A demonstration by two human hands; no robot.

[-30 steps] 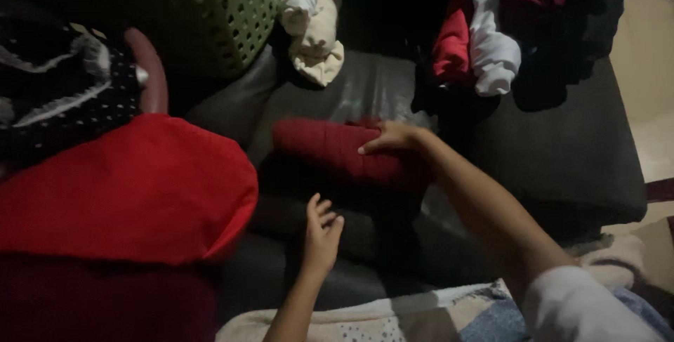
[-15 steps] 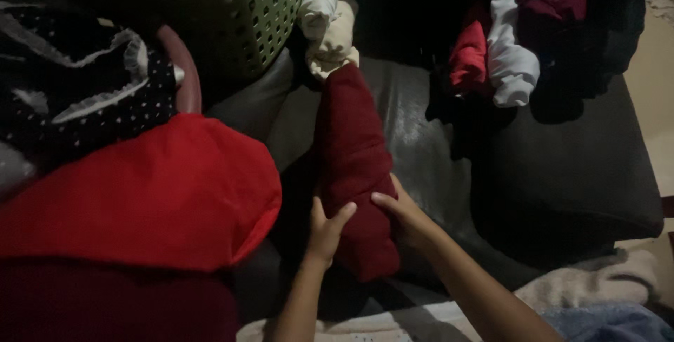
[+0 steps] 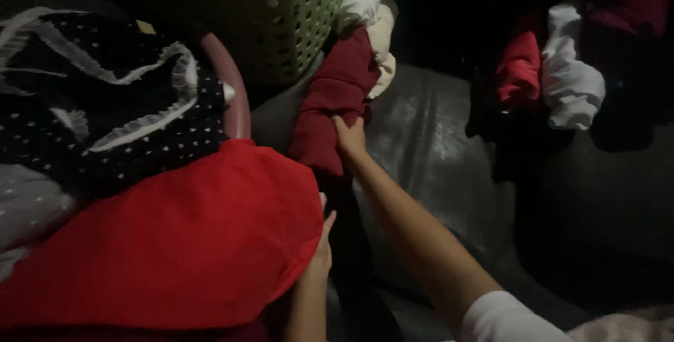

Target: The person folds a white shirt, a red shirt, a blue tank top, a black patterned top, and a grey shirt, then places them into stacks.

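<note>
dark red cloth (image 3: 330,103) – soft, matt; sofa seat (image 3: 428,152) – faintly glossy leather; basket (image 3: 295,12) – perforated plastic.

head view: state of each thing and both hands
dark red cloth: folded into a narrow roll, gripped by right hand
left hand: open, against bright red fabric
green basket: upright
dotted dark garment: crumpled in a heap

Your right hand (image 3: 349,137) is gripping the dark red folded cloth (image 3: 330,100) up around 12 o'clock, with its top end against the green perforated basket (image 3: 295,19) and a cream cloth (image 3: 382,43). Your left hand (image 3: 323,244) sits at 6 o'clock, tucked against the big bright red cloth (image 3: 175,244) filling 8 o'clock. Black dotted fabric with white lace (image 3: 105,103) is at 10, and a pile of red and white clothes (image 3: 554,75) is at 2.
</note>
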